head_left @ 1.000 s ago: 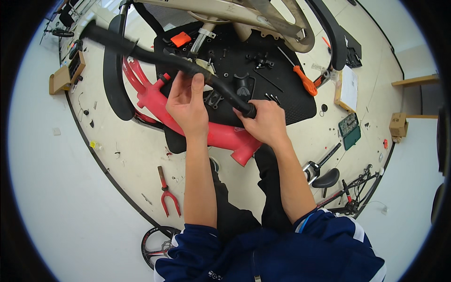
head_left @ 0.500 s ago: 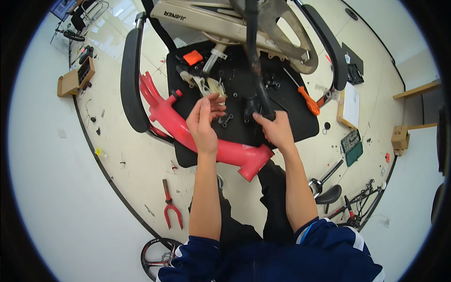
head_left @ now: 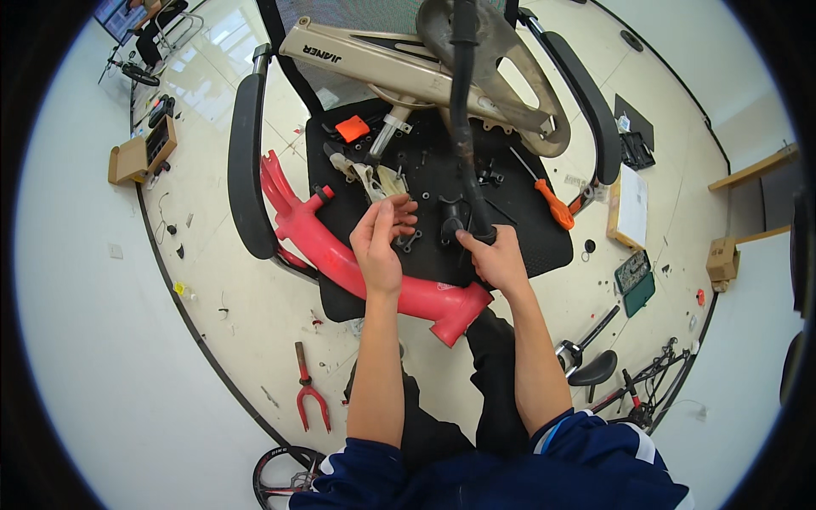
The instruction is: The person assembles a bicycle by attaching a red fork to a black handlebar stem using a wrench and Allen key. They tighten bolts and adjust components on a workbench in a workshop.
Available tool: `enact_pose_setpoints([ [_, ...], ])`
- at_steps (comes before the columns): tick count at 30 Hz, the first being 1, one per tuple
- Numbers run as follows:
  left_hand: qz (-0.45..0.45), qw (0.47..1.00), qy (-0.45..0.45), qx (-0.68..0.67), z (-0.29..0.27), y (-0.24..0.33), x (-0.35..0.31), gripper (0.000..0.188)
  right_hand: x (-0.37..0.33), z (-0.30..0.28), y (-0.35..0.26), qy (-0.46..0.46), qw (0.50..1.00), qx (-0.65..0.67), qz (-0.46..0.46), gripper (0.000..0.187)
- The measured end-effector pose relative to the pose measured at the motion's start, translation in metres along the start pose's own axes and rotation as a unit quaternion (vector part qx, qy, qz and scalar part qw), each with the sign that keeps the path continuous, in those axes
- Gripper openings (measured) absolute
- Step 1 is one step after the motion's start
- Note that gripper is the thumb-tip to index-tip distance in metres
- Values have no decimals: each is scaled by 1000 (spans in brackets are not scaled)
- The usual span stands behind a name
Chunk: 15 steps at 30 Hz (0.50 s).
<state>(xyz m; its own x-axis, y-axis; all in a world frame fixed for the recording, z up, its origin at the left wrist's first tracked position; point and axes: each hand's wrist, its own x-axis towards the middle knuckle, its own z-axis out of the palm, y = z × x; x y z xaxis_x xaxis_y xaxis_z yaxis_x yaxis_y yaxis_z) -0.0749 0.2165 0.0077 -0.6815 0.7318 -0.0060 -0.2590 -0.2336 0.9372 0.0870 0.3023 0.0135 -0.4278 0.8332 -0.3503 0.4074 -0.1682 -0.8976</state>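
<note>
My right hand [head_left: 497, 259] is closed round the lower end of a long black handlebar [head_left: 466, 127], which rises upward past the top of the head view. Beside its thumb is a dark rounded part [head_left: 451, 219]; whether they touch I cannot tell. My left hand [head_left: 380, 242] is empty, its fingers loosely curled and apart, above the black chair seat. Under my left wrist lies a red bicycle frame [head_left: 327, 242] across the seat's front edge. Behind the hands, a beige bicycle frame [head_left: 365, 64] rests across the chair. Crumpled whitish gloves [head_left: 374, 180] lie beyond my left fingers.
Black armrests [head_left: 246, 161] flank the seat. An orange-handled screwdriver [head_left: 554, 204] and loose metal bolts lie on it. On the floor are a red fork [head_left: 311, 391], a black saddle [head_left: 593, 370], an open parts case [head_left: 636, 282] and a cardboard box [head_left: 144, 151]. A person [head_left: 161, 25] sits far left.
The view has shifted so that the chair and floor things sit slightly lower. My right hand keeps hold of the handlebar, and my left hand stays empty above the seat.
</note>
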Motion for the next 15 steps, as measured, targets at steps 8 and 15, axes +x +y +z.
enact_pose_setpoints([
  [8, -2, 999, 8, -35, -2, 0, 1, 34, 1, 11, -13, -45, 982, -173, 54, 44],
  [15, -7, 1000, 10, -6, -5, 1, 2, 39, 5, 6, -6, -48, 987, -117, 97, 41],
])
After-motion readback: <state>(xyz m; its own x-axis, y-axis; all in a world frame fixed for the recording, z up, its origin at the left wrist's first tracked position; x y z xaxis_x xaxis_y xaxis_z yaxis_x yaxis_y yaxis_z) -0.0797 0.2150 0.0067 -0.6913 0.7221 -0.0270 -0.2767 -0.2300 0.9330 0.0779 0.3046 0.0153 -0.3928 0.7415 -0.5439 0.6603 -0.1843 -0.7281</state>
